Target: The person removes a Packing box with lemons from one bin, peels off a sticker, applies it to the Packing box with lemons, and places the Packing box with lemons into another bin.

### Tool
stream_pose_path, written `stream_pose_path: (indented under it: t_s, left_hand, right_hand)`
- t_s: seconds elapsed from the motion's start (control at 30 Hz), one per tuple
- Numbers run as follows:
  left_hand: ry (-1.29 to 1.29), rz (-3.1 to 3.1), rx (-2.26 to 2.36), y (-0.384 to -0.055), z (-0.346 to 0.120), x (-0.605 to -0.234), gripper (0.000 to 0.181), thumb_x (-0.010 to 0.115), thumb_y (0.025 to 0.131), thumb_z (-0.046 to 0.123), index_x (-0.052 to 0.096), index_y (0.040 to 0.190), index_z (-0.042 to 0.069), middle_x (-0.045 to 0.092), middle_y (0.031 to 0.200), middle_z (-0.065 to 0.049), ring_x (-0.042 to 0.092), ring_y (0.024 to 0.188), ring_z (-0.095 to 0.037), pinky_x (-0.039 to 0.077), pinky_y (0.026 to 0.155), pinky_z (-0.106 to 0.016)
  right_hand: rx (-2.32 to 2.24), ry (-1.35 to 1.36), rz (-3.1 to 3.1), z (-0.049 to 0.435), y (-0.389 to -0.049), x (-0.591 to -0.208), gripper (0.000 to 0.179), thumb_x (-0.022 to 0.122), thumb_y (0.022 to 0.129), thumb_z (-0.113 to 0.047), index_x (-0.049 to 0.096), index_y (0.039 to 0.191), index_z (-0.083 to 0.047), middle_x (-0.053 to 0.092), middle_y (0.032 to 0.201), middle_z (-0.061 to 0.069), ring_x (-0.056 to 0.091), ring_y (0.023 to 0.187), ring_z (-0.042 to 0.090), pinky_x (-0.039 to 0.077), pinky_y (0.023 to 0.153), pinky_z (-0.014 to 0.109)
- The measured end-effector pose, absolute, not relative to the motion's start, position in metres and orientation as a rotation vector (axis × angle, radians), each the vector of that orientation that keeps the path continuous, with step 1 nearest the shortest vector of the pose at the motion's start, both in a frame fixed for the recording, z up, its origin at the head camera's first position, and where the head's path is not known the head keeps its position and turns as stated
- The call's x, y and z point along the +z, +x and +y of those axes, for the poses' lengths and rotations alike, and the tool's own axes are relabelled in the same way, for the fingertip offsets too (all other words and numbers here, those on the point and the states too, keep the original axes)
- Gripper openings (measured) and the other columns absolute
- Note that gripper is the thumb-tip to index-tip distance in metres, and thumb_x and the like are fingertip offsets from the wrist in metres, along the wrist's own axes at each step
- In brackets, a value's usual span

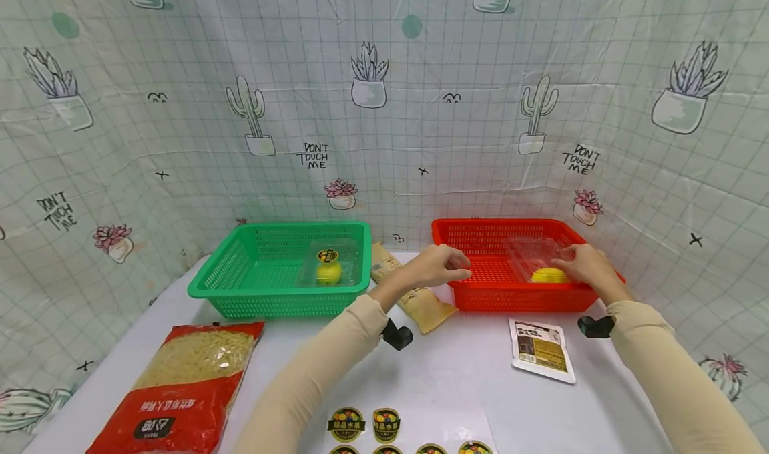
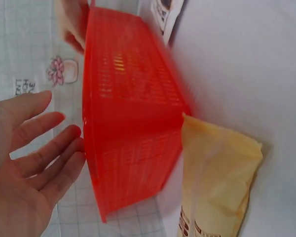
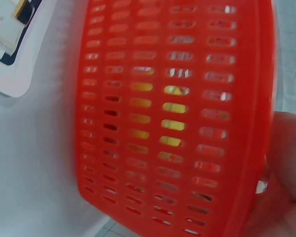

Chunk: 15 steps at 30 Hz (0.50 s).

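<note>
In the head view a red basket [image 1: 492,298] stands at the back right. Inside it is a clear plastic box [image 1: 531,250] with a yellow item [image 1: 549,276] in it. My right hand [image 1: 585,267] reaches over the basket's right side, its fingers at the box; the basket wall hides much of this in the right wrist view, so the grip cannot be made out. My left hand [image 1: 441,265] is by the basket's left rim. The left wrist view shows its fingers [image 2: 54,168] loosely bent, with nothing held.
A green basket [image 1: 282,305] at the left contains a stickered clear box [image 1: 309,270] with a yellow ball-shaped item [image 1: 328,275]. Between the baskets lies a tan packet [image 1: 426,307]. A red pasta bag [image 1: 186,387], a white pouch [image 1: 542,349] and a sticker sheet [image 1: 414,420] lie nearer.
</note>
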<state>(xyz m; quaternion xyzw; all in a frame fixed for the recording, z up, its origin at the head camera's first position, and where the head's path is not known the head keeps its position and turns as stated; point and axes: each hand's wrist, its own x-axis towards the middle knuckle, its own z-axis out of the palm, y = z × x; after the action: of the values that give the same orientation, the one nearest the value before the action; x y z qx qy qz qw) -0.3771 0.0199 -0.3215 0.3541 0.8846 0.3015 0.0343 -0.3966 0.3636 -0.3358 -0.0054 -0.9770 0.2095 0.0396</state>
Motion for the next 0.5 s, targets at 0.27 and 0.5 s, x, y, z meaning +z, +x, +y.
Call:
stream_pose_path:
  t_s: [0.27, 0.5]
  left_hand:
    - [1.063, 2.902, 0.722, -0.378, 0.053, -0.320, 0.024, 0.062, 0.097, 0.018, 0.072, 0.115, 0.007, 0.074, 0.101, -0.004, 0.059, 0.076, -0.009, 0.048, 0.068, -0.014]
    - [0.883, 3.021, 0.581, -0.380, 0.081, -0.328, 0.021, 0.064, 0.096, 0.019, 0.074, 0.111, 0.010, 0.074, 0.109, -0.001, 0.065, 0.095, -0.013, 0.051, 0.089, -0.027]
  right_hand:
    - [0.556, -0.021, -3.106, 0.364, -0.400, -0.337, 0.074, 0.062, 0.094, -0.041, 0.043, 0.136, 0.016, 0.046, 0.133, 0.041, 0.053, 0.112, 0.053, 0.050, 0.094, 0.060]
    - [0.605, -0.026, -3.115, 0.356, -0.400, -0.337, 0.075, 0.067, 0.091, -0.042, 0.046, 0.134, 0.015, 0.047, 0.133, 0.041, 0.054, 0.105, 0.047, 0.051, 0.092, 0.055]
